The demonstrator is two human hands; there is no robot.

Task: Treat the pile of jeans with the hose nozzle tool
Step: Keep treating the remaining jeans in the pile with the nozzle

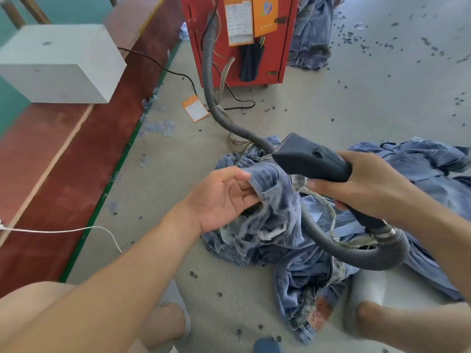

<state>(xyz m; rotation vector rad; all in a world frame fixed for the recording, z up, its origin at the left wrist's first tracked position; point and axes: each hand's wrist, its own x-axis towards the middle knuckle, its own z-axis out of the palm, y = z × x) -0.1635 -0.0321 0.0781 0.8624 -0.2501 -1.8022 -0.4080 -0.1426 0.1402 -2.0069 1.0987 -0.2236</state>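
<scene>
While our left hand pinches the frayed blue denim jeans with curled fingers, our right hand wraps the black plastic hose nozzle just beside.

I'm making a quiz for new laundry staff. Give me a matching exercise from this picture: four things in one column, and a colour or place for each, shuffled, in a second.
Things:
1. nozzle
2. machine
3. tag
4. block

Colour or place:
A. white, on the red ledge at left
B. black, held in the right hand
C. orange, flat on the floor
D. red, where the hose comes from

Pairs: 1-B, 2-D, 3-C, 4-A
</scene>
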